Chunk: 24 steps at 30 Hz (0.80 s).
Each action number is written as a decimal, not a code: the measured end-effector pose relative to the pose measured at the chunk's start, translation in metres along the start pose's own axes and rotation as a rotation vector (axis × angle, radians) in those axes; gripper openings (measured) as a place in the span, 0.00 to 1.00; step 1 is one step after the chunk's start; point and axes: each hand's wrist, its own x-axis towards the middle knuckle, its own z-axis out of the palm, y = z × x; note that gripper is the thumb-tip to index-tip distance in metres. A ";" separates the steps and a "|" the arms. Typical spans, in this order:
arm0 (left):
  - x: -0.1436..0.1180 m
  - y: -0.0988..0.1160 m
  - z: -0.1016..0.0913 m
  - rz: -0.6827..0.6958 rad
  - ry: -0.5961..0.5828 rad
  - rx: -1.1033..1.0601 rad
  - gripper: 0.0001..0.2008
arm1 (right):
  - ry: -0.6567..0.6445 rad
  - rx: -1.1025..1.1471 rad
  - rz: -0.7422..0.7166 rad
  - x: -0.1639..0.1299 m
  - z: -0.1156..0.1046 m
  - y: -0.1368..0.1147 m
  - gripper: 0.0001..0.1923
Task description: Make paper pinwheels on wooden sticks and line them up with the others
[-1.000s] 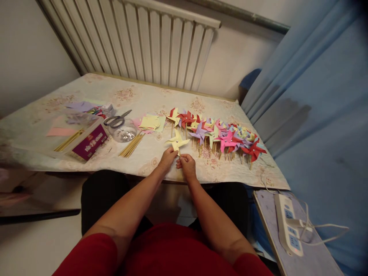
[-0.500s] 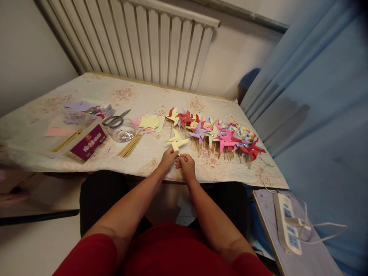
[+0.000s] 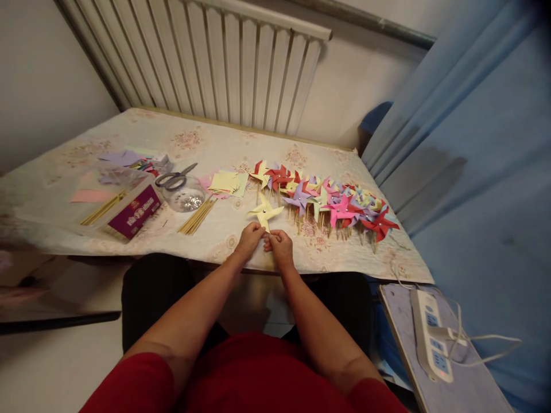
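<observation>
A pale yellow paper pinwheel [image 3: 265, 211] with four pointed vanes and a small shiny pin at its centre stands over the near edge of the table [image 3: 224, 143]. Both hands meet just beneath it: the left hand [image 3: 248, 240] and the right hand [image 3: 279, 245] are closed, fingertips pinching its stick, which the fingers mostly hide. Just right lies a row of finished pinwheels [image 3: 331, 201] in red, pink, purple and yellow. To the left lie bamboo sticks [image 3: 197, 217], a clear bowl [image 3: 186, 198] with scissors [image 3: 175, 178] across it, and a purple box [image 3: 135, 211]. A floral cloth covers the table; a white radiator [image 3: 224, 63] stands behind, a blue curtain [image 3: 473, 143] at right.
</observation>
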 end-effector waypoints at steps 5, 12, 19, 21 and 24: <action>0.001 -0.001 0.004 -0.001 -0.014 -0.019 0.11 | 0.000 0.003 -0.006 -0.001 0.000 0.000 0.08; 0.000 0.001 0.006 -0.009 -0.028 -0.023 0.10 | -0.025 0.018 -0.008 -0.002 -0.001 0.000 0.08; 0.000 0.001 0.005 -0.011 -0.083 -0.012 0.09 | -0.030 0.015 -0.004 -0.001 -0.001 0.001 0.07; 0.000 0.003 0.006 -0.011 -0.091 -0.002 0.09 | -0.035 0.012 -0.010 -0.001 -0.001 0.001 0.08; -0.001 0.005 0.007 -0.015 -0.077 -0.007 0.09 | -0.035 0.007 -0.019 -0.001 -0.001 0.002 0.08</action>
